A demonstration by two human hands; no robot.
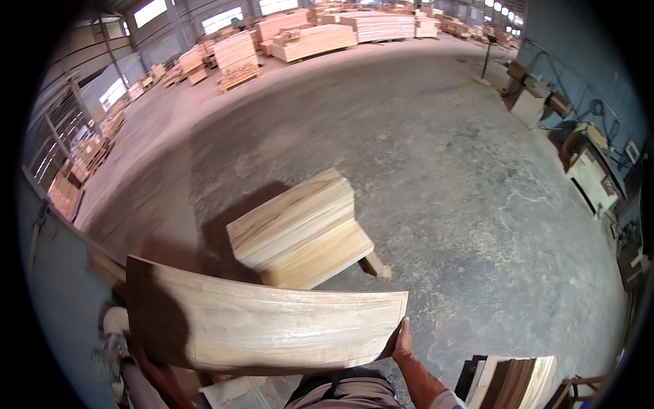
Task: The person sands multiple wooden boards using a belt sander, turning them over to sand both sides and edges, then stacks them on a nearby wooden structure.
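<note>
Here the right hand clasps the right end of a wide board in front of the person's waist, the left hand at its lower-left edge, too shadowed to tell how closed

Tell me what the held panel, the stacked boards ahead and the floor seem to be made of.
Held panel: wood, by its streaky grain; smooth, with a soft sheen, sanded or coated I can't tell.
Stacked boards: pale wood, apparently unfinished, showing grain lines and little shine.
Floor: probably concrete, bare, given its grey, blotchy, scuffed surface.
</note>
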